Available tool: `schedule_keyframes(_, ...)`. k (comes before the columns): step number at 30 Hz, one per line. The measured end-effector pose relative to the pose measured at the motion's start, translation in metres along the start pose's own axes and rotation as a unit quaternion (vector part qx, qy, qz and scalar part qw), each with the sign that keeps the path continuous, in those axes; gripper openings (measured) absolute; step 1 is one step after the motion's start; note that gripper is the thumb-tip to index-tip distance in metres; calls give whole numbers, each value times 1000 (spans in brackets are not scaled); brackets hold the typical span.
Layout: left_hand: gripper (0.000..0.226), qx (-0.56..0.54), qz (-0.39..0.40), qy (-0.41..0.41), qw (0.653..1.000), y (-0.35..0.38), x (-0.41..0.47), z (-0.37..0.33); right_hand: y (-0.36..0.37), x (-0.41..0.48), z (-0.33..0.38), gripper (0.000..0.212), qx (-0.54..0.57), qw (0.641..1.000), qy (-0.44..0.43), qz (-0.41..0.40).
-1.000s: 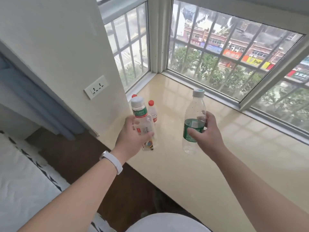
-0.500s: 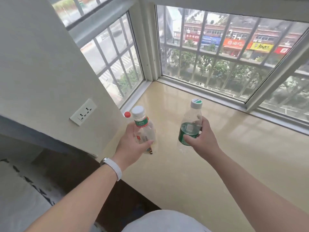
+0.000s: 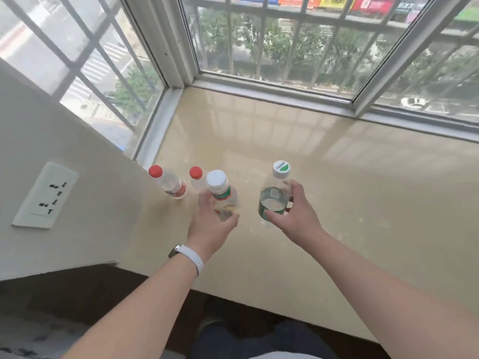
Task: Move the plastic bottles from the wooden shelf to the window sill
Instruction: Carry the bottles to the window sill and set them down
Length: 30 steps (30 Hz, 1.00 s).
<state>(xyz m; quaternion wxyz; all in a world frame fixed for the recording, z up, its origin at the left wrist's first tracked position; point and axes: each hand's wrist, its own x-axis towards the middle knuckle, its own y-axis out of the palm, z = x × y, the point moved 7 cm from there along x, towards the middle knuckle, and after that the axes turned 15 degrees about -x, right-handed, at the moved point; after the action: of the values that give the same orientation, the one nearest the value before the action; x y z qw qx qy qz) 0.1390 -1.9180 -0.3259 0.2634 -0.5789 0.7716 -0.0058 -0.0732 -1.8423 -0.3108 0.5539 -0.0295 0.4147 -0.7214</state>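
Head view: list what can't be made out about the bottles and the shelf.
- Second red-capped bottle: lower body and label hidden behind the left hand and its white-capped bottle.
- Whether either held bottle touches the window sill: their bases are covered by the left and right hand.
- Wooden shelf: outside the frame.
- Labels: print too small and blurred to read.

A white wall socket [image 3: 44, 195] sits on the pale wall [image 3: 77, 156]. Barred windows [image 3: 298, 40] show trees, and a dark floor [image 3: 85, 294] lies below.

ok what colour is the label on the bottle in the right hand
Green, on the bottle in the right hand; head view.
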Motion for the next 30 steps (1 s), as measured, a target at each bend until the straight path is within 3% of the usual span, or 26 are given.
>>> schedule_keyframes(9,69,39,58,25,997,34,68,56,49,41,-32,54,-5,996,63,-63)
schedule_keyframes(22,74,-6,78,44,996,70,121,103,83,70,-90,59,11,983,122,-137)
schedule_keyframes(30,79,3,73,56,996,71,123,111,98,74,-103,67,-15,988,103,-117)
